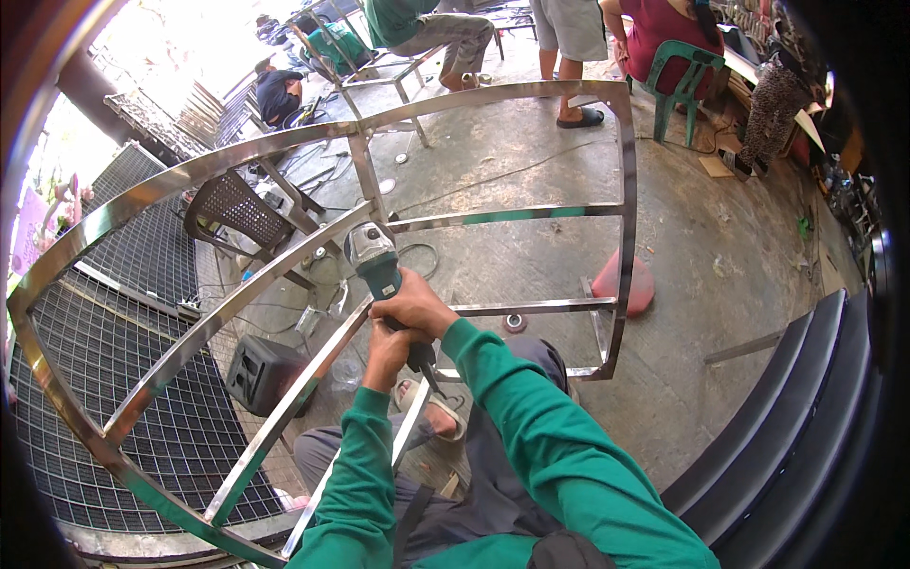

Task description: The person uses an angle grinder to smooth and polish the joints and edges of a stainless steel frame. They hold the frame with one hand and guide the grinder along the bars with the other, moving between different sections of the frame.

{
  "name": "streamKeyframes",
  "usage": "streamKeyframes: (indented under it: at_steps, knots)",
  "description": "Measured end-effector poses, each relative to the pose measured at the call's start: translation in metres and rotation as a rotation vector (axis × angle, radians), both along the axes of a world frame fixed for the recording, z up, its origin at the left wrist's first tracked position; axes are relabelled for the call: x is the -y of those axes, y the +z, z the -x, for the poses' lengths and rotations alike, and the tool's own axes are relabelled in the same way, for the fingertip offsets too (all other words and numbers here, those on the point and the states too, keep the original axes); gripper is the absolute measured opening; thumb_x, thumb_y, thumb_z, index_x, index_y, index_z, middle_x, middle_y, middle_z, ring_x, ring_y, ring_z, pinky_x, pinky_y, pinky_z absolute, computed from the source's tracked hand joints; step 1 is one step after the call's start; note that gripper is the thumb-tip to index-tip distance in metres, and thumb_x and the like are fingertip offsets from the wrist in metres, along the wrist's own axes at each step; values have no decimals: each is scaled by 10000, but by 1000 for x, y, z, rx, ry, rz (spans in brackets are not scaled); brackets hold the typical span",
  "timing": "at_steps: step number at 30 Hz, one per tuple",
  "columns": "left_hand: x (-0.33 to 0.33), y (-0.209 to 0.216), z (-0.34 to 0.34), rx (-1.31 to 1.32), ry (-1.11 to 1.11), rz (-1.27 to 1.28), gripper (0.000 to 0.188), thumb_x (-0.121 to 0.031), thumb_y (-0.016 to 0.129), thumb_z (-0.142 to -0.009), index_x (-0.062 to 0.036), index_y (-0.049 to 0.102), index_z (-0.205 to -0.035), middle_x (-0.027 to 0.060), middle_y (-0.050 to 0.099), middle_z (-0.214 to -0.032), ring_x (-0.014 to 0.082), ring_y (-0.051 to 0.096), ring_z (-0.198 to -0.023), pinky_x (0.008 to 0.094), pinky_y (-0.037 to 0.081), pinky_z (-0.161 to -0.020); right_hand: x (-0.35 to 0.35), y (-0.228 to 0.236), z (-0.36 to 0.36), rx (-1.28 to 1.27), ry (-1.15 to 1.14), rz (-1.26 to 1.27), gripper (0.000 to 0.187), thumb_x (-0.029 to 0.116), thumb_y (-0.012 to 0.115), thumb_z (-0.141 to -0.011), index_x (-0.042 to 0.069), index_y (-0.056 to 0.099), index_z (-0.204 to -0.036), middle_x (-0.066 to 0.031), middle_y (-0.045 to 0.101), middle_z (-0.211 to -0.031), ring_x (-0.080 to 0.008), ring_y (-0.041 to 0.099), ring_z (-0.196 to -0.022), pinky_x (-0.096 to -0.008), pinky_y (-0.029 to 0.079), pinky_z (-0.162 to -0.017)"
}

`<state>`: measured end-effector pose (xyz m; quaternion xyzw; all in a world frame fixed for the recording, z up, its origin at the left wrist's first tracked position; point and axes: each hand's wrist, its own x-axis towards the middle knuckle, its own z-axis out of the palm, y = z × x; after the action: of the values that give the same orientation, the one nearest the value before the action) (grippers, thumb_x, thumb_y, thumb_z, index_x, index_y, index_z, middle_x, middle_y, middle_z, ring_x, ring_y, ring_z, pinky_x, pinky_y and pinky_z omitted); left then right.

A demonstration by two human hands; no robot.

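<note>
An angle grinder [377, 267] with a dark green body and silver head is gripped in both my hands. My right hand [417, 304] wraps round its body, just behind the head. Lower down, my left hand [389, 353] closes on the rear part near the cord. A large shiny metal frame [175, 365] of square tubing, with curved outer sides and several crossbars, stands before me and surrounds my arms. The grinder's head sits at a joint of the bars near the frame's middle; whether its disc touches the metal is hidden.
A brown plastic chair [239, 213] and a black plastic case [263, 375] stand beyond the left bars. A red plastic object [626, 284] lies behind the right side. Black curved panels [787, 417] fill the right. Several people work farther off, one on a green chair [684, 78]. Cords cross the floor.
</note>
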<state>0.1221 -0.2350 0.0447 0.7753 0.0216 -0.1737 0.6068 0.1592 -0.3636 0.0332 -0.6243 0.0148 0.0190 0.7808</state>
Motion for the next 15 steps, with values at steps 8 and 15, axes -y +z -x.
streamKeyframes:
  at_steps: [8,15]
  knots:
    - [-2,-8,-6,-8,-32,35,440,4,788,-647,35,674,-1071,96,732,-881,246,741,-722,370,610,-652,-6,-13,-7,-21,-6,179,784,234,895,-623,-91,604,-1275,-243,741,-1137,-352,736,-1051,-403,575,-939]
    - [-2,-23,-6,-77,-22,96,450,4,781,-641,46,683,-1078,102,734,-904,240,737,-743,367,593,-649,0,-3,-5,-88,30,395,798,291,889,-627,-94,590,-1258,-285,700,-1219,-390,704,-1151,-420,551,-1002]
